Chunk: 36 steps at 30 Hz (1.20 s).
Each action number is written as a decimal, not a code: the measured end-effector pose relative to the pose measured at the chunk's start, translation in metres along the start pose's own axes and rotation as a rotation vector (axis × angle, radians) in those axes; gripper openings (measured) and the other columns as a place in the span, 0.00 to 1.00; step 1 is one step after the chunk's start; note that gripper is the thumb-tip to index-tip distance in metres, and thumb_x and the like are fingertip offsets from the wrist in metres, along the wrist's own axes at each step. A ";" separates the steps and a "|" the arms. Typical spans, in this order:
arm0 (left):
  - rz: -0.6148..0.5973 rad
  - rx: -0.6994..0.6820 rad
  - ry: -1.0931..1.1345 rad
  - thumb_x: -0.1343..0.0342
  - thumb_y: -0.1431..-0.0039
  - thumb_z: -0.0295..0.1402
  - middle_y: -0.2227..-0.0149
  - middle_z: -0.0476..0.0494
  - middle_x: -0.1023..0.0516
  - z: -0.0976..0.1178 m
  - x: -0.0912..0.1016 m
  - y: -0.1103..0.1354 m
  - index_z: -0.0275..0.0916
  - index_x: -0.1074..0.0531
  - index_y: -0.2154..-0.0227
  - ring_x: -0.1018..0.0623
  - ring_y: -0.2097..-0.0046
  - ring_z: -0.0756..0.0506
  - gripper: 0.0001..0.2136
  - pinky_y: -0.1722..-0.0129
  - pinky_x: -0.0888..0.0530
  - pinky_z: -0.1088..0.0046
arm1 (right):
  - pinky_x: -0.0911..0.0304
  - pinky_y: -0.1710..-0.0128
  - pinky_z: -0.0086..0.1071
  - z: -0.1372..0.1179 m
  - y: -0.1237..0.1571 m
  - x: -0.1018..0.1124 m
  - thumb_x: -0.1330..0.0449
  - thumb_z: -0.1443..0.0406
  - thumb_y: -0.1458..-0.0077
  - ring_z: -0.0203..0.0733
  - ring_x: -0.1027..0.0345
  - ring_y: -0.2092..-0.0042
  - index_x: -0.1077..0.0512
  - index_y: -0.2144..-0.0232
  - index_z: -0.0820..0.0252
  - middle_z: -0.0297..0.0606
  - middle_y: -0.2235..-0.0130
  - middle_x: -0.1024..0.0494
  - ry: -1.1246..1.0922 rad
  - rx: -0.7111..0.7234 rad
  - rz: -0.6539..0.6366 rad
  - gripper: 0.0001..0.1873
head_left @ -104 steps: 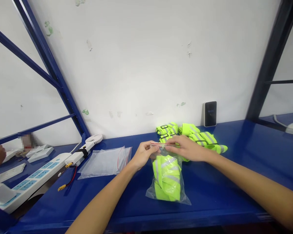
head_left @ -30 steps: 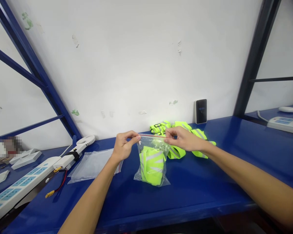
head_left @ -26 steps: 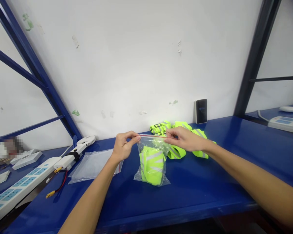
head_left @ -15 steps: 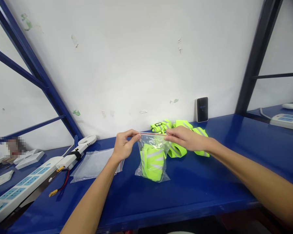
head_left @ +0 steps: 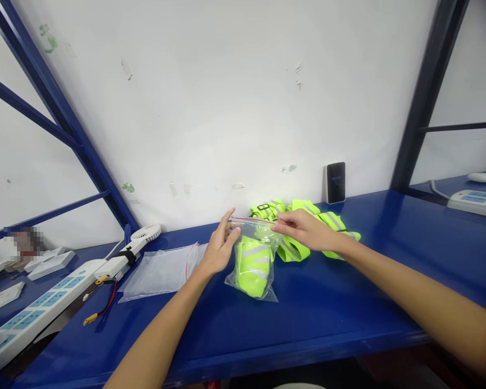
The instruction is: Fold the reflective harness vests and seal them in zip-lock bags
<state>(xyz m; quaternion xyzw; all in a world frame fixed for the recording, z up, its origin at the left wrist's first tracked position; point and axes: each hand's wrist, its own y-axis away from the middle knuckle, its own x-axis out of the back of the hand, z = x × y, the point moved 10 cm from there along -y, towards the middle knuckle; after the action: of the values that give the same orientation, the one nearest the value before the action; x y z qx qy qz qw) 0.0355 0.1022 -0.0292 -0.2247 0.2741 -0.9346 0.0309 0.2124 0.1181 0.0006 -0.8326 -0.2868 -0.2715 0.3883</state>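
Observation:
A transparent zip bag point(head_left: 254, 265) stands on the blue shelf, with a folded neon-yellow reflective vest point(head_left: 251, 270) inside it. Its red-lined zip edge runs along the top. My right hand point(head_left: 303, 229) pinches the top right part of that edge between thumb and fingers. My left hand point(head_left: 221, 251) is beside the bag's upper left corner with its fingers apart, holding nothing. Behind my right hand lies a heap of loose neon-yellow reflective vests point(head_left: 303, 237), partly hidden by the hand and the bag.
Left of the bag lies a flat stack of transparent zip bags point(head_left: 160, 273). Further left are a white power strip point(head_left: 44, 308), a small white fan point(head_left: 146, 233) and red-black wires point(head_left: 105, 305). A black device point(head_left: 335, 182) stands against the wall.
My left hand has let go of the bag's top left corner and moved slightly away, fingers spread. My right hand still pinches the zip edge. The bag has not shifted much.

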 end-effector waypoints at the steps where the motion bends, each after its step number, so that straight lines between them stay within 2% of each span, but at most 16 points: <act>1: -0.041 0.027 0.012 0.51 0.35 0.43 0.53 0.41 0.24 -0.004 -0.007 0.002 0.41 0.47 0.35 0.23 0.57 0.46 0.29 0.54 0.29 0.68 | 0.54 0.76 0.29 0.000 0.000 -0.001 0.48 0.53 0.37 0.31 0.54 0.77 0.46 0.80 0.57 0.26 0.79 0.48 -0.010 -0.004 0.000 0.23; 6: -0.106 0.069 0.022 0.47 0.37 0.43 0.60 0.45 0.25 -0.011 -0.024 0.006 0.42 0.49 0.35 0.25 0.64 0.48 0.31 0.61 0.29 0.71 | 0.54 0.75 0.29 0.001 0.001 -0.007 0.45 0.61 0.41 0.32 0.53 0.76 0.46 0.80 0.57 0.26 0.79 0.46 -0.023 -0.041 -0.034 0.18; 11: -0.042 0.019 -0.033 0.45 0.39 0.41 0.62 0.46 0.26 -0.006 -0.019 0.006 0.42 0.44 0.38 0.26 0.66 0.49 0.28 0.66 0.31 0.75 | 0.52 0.75 0.29 0.004 0.002 -0.011 0.45 0.66 0.47 0.32 0.50 0.76 0.43 0.78 0.57 0.26 0.79 0.43 0.046 -0.048 -0.076 0.11; 14: -0.010 -0.014 -0.038 0.45 0.40 0.39 0.61 0.46 0.26 -0.002 -0.017 0.007 0.41 0.42 0.40 0.25 0.65 0.49 0.26 0.65 0.30 0.75 | 0.52 0.75 0.29 0.012 0.001 -0.003 0.43 0.66 0.50 0.33 0.48 0.76 0.40 0.73 0.57 0.26 0.78 0.40 0.155 -0.075 -0.025 0.07; 16: 0.016 -0.039 -0.033 0.45 0.39 0.39 0.61 0.46 0.26 0.000 -0.015 0.007 0.41 0.42 0.40 0.25 0.63 0.49 0.26 0.64 0.29 0.75 | 0.53 0.75 0.30 0.017 0.000 0.001 0.43 0.65 0.49 0.34 0.47 0.77 0.38 0.73 0.58 0.27 0.79 0.38 0.193 -0.103 -0.012 0.06; 18: 0.036 -0.048 -0.036 0.45 0.39 0.39 0.60 0.45 0.26 0.000 -0.013 0.005 0.42 0.42 0.40 0.25 0.63 0.49 0.25 0.64 0.29 0.75 | 0.53 0.75 0.30 0.019 0.001 0.002 0.44 0.63 0.45 0.33 0.47 0.77 0.39 0.78 0.58 0.28 0.80 0.38 0.178 -0.115 -0.033 0.11; 21: 0.061 -0.012 -0.065 0.47 0.38 0.40 0.53 0.41 0.27 -0.004 -0.008 0.003 0.43 0.43 0.39 0.25 0.60 0.48 0.25 0.63 0.28 0.73 | 0.53 0.75 0.30 0.014 0.001 0.001 0.47 0.58 0.40 0.32 0.50 0.78 0.41 0.80 0.59 0.27 0.80 0.42 0.085 -0.094 -0.072 0.18; 25: 0.136 0.023 -0.290 0.50 0.37 0.45 0.40 0.33 0.38 0.006 0.000 0.007 0.43 0.47 0.36 0.29 0.46 0.39 0.29 0.52 0.29 0.61 | 0.55 0.76 0.29 0.010 0.000 0.002 0.47 0.53 0.39 0.32 0.54 0.77 0.42 0.78 0.58 0.26 0.79 0.46 0.004 -0.093 -0.057 0.21; 28: 0.029 0.055 -0.498 0.44 0.45 0.52 0.39 0.31 0.38 0.015 -0.018 0.015 0.46 0.50 0.34 0.30 0.44 0.31 0.38 0.50 0.32 0.53 | 0.55 0.76 0.29 0.010 -0.001 0.002 0.46 0.51 0.40 0.32 0.53 0.77 0.40 0.78 0.58 0.26 0.79 0.46 -0.057 -0.106 0.000 0.22; 31: -0.095 0.121 -0.517 0.37 0.53 0.53 0.44 0.30 0.31 0.014 -0.034 0.017 0.46 0.52 0.33 0.26 0.49 0.28 0.47 0.53 0.31 0.53 | 0.50 0.76 0.30 0.012 -0.001 -0.002 0.45 0.50 0.40 0.33 0.47 0.77 0.36 0.76 0.59 0.28 0.79 0.39 -0.167 -0.124 -0.004 0.21; 33: -0.099 0.096 -0.476 0.36 0.54 0.50 0.45 0.30 0.30 0.021 -0.028 0.006 0.43 0.53 0.33 0.26 0.48 0.29 0.48 0.52 0.31 0.55 | 0.44 0.74 0.30 0.015 -0.001 -0.001 0.48 0.50 0.38 0.35 0.40 0.76 0.33 0.71 0.60 0.31 0.78 0.34 -0.233 -0.142 -0.008 0.20; 36: -0.041 -0.024 -0.500 0.36 0.52 0.48 0.43 0.30 0.34 0.046 0.010 -0.026 0.40 0.54 0.33 0.29 0.45 0.32 0.48 0.47 0.33 0.56 | 0.40 0.70 0.31 0.027 -0.001 0.017 0.53 0.51 0.36 0.37 0.35 0.73 0.30 0.66 0.60 0.33 0.76 0.30 -0.213 -0.187 0.106 0.22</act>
<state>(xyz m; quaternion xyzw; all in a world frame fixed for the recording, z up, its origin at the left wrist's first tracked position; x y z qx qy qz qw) 0.0490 0.0993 0.0230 -0.4549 0.2644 -0.8470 0.0763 0.2298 0.1449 -0.0021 -0.9033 -0.2554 -0.1864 0.2901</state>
